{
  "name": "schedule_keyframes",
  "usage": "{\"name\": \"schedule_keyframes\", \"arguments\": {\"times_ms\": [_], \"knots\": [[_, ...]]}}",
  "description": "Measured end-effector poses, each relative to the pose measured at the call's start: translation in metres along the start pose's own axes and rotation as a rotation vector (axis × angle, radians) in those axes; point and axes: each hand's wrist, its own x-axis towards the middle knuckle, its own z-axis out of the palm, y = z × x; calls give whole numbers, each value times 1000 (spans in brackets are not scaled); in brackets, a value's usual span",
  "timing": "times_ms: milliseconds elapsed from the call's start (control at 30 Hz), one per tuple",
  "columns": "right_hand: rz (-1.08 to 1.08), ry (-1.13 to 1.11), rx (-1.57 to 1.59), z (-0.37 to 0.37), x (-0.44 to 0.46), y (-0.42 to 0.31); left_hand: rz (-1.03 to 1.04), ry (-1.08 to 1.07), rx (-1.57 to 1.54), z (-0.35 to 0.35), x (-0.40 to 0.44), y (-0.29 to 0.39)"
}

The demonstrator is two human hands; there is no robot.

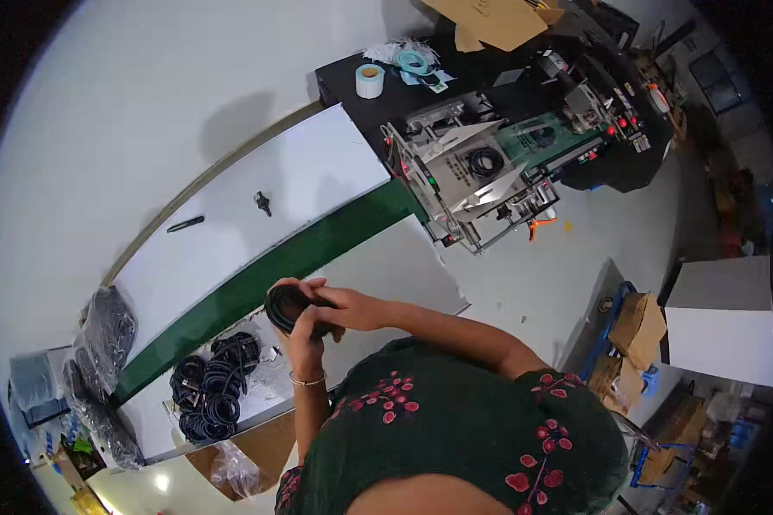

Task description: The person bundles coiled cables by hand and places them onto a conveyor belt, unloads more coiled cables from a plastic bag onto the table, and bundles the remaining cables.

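Note:
A coil of black cable [282,307] is held in front of my chest, over the near white work surface beside the green belt. My left hand [304,345], with a bracelet at the wrist, is closed around the coil's near side. From the right, my right hand [349,309] reaches across, its fingers closed on the same coil. Both hands partly hide the coil. To the left lies a pile of several black cable coils [219,386] on the white surface.
A green conveyor belt [292,262] runs to a machine [464,172] with a black coil [485,162] on it. Two small dark tools lie on the far white table [318,163]. A label roll [369,81], plastic bags [107,335] and an open cardboard box [266,446] stand around.

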Motion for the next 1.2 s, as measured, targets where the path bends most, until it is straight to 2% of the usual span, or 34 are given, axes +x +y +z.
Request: {"name": "schedule_keyframes", "arguments": {"times_ms": [33, 67, 133, 167, 200, 267, 300, 367, 400, 433, 467, 500, 533, 567, 600, 633, 700, 733, 867, 900, 967, 1000, 1033, 1100, 1167, 1200], "knots": [[-86, 33, 49, -1, 1, 1, 99, 32, 170, -6, 9, -4], [-49, 148, -47, -8, 8, 34, 104, 58, 184, -5, 16, -2], [-111, 370, -595, -36, 14, 108, 171, 148, 530, -10, 32, 5], [48, 405, -419, -38, -11, 53, 300, 121, 838, -26, 47, -2], [24, 457, -220, -49, -23, 58, 515, 94, 1078, -35, 62, -9], [186, 435, -126, -69, -38, 71, 623, -50, 1374, -49, 87, -23], [132, 392, -180, -78, -41, 97, 576, -146, 1417, -48, 99, -30], [216, 429, -233, -84, -47, 112, 394, -280, 1715, -51, 117, -67], [194, 489, -232, -75, -45, 101, 400, -320, 1695, -53, 121, -93], [251, 447, -244, -72, -47, 87, 457, -293, 1703, -58, 120, -118], [201, 456, -285, -74, -48, 98, 517, -265, 1708, -57, 121, -137], [130, 486, -358, -73, -50, 98, 511, -210, 1680, -44, 114, -137], [56, 505, -428, -70, -50, 99, 424, -280, 1616, -34, 111, -124], [51, 452, -429, -66, -50, 99, 555, -216, 1609, -32, 105, -134], [98, 520, -497, -65, -50, 99, 676, -144, 1611, -32, 100, -143], [137, 574, -568, -64, -47, 100, 468, -249, 1450, -24, 93, -123], [88, 568, -455, -68, -45, 100, 554, -126, 1464, -22, 77, -134], [85, 517, -464, -68, -44, 100, 513, -126, 1405, -23, 66, -118], [203, 535, -333, -73, -39, 87, 629, 96, 1267, -71, 28, -92], [246, 573, -276, -71, -36, 87, 666, 246, 1305, -88, 17, -82], [168, 544, -337, -85, -39, 105, 603, 458, 1391, -129, -14, -56], [168, 538, -343, -87, -40, 107, 580, 574, 1290, -146, -29, -44], [165, 546, -357, -88, -40, 108, 573, 671, 1399, -156, -46, -26], [159, 559, -384, -87, -37, 110, 670, 899, 1470, -179, -75, -3], [155, 555, -405, -84, -35, 110, 461, 1131, 1486, -197, -101, 13], [167, 566, -413, -82, -34, 108, 555, 1276, 1664, -204, -108, 17]]}}
